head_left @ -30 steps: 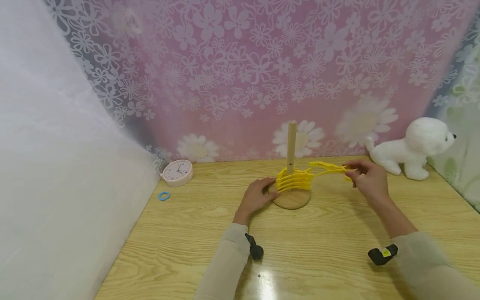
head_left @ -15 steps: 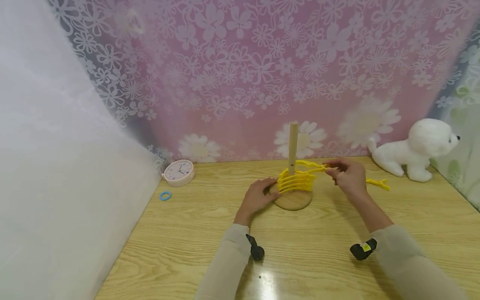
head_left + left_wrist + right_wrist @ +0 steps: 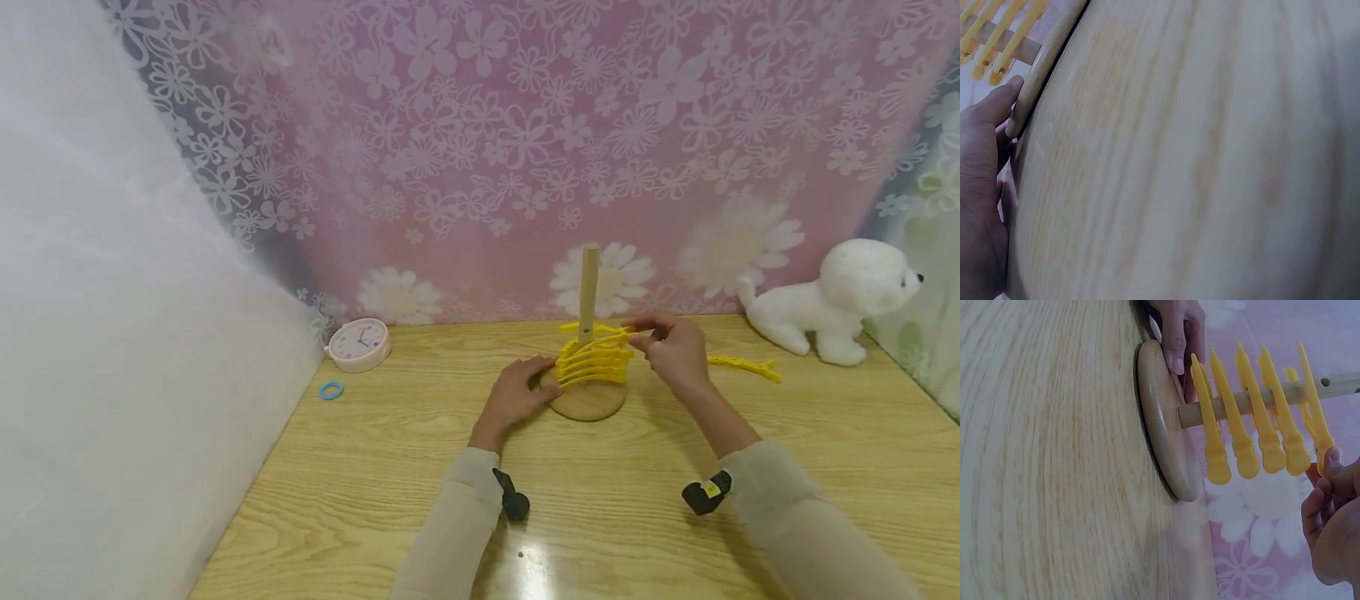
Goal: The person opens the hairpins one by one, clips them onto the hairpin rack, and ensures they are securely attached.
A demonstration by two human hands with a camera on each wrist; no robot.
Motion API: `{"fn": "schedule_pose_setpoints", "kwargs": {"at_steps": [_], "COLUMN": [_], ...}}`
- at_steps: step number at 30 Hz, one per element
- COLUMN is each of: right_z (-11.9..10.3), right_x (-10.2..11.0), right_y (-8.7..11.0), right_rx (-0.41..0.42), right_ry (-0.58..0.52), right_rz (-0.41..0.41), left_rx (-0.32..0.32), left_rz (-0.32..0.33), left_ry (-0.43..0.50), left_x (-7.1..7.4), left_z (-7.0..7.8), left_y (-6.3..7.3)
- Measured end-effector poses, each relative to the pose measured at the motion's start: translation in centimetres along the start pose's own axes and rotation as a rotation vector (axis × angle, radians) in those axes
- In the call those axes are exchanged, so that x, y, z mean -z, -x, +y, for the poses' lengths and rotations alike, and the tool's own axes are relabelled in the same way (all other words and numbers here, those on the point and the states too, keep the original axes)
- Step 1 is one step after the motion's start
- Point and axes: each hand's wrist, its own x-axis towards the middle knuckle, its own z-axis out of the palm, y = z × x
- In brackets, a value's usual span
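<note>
A wooden stand (image 3: 588, 408) with a round base and upright post (image 3: 590, 287) stands toward the table's back. Several yellow hair clips (image 3: 1244, 456) are stacked along the post, their arms on either side of it. My left hand (image 3: 512, 400) holds the base by its left edge, the thumb (image 3: 1007, 97) at the rim in the left wrist view. With thumb and fingers my right hand (image 3: 675, 358) pinches the rounded end of the topmost clip (image 3: 1312, 394). That clip's arms straddle the post, spaced above the others. Another yellow clip (image 3: 750, 367) lies on the table behind my right hand.
A pink round clock (image 3: 358, 345) and a blue ring (image 3: 331, 391) are at the table's left back. A white plush dog (image 3: 813, 304) stands at the back right. Floral fabric (image 3: 480, 167) hangs behind the wooden table (image 3: 615, 500).
My right hand has moved left with the pinched clip, bringing its arms around the post. The clip on the table has come into sight. My left hand stays at the base.
</note>
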Motion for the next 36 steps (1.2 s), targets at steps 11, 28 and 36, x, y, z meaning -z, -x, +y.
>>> {"fn": "schedule_pose_setpoints", "kwargs": {"at_steps": [11, 28, 36], "right_z": [0.4, 0.7, 1.0], "right_x": [-0.5, -0.1, 0.3], "right_y": [0.2, 0.3, 0.7], "right_rx": [0.052, 0.09, 0.106], "right_ry": [0.023, -0.033, -0.175], "right_rz": [-0.006, -0.143, -0.245], "left_rx": [0.001, 0.007, 0.013], "left_rz": [-0.001, 0.001, 0.001], "left_ry": [-0.005, -0.013, -0.017], "left_x": [0.0, 0.0, 0.1], "left_z": [-0.1, 0.1, 0.4], "left_y": [0.0, -0.1, 0.1]}}
